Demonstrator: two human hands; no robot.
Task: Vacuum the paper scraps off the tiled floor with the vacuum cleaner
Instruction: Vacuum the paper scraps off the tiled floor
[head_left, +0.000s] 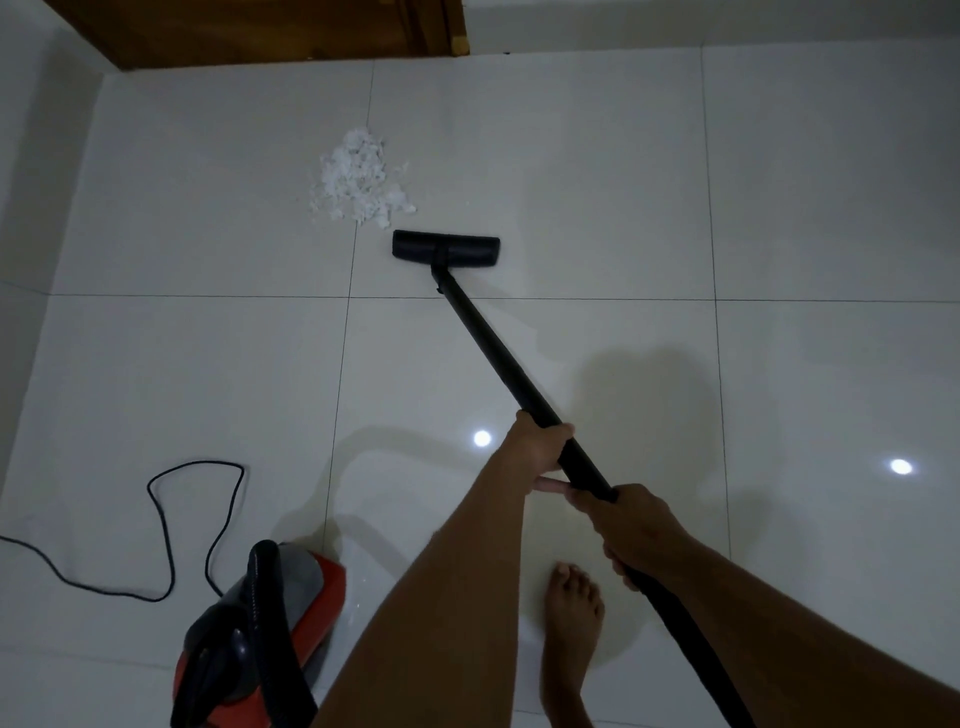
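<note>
Both hands curl round the black tube (493, 358), left hand (540, 447) ahead of right hand (639, 530). At far left the red vacuum cleaner (311, 592) sits on the tiled floor (779, 208). Paper scraps (358, 179) lie heaped just left of and beyond the brush head (445, 248), not touching it.

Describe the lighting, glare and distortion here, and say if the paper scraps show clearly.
Head view: dim, greyish light; two bright lamp reflections on the glossy tiled floor; soft shadow beside the vacuum wand; paper scraps sharp but low-contrast; wide-angle bends grout lines.
</note>
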